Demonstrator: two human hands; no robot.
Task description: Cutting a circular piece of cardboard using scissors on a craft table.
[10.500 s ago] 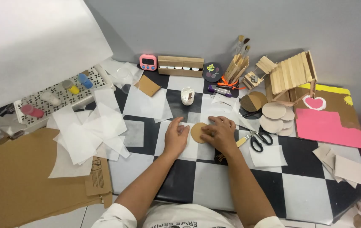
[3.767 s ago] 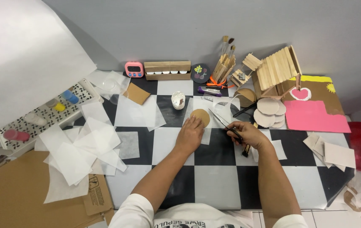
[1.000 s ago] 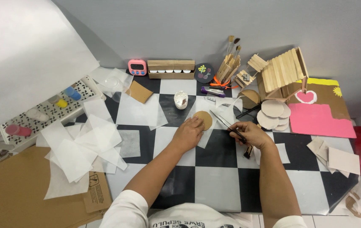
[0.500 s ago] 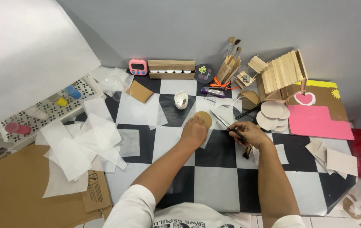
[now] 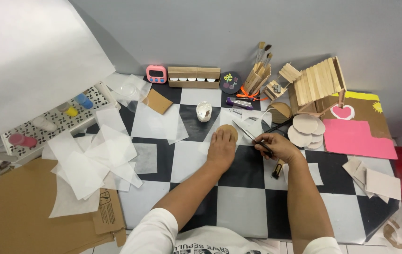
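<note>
My left hand (image 5: pixel 221 146) lies flat on the checkered table, its fingers pressing on a round brown cardboard disc (image 5: pixel 229 130). My right hand (image 5: pixel 277 146) grips a thin dark paintbrush (image 5: pixel 250 135) whose tip points up and left, toward the disc. A small white glue pot (image 5: pixel 203 111) stands just beyond the disc. A second dark-handled tool (image 5: pixel 276 170) lies on the table under my right wrist.
Loose white paper sheets (image 5: pixel 98 157) cover the left side, brown cardboard (image 5: pixel 17 211) beyond them. At the back stand a pink timer (image 5: pixel 156 74), a paint tray (image 5: pixel 194 77), a brush holder (image 5: pixel 259 76) and a stick house (image 5: pixel 317 85). Cardboard rounds (image 5: pixel 305 126) and pink card (image 5: pixel 357 138) lie right.
Over the last second my hands have hardly moved: the left stays on the disc, the right keeps the brush. Ten seconds ago both hands pressed on the disc.
</note>
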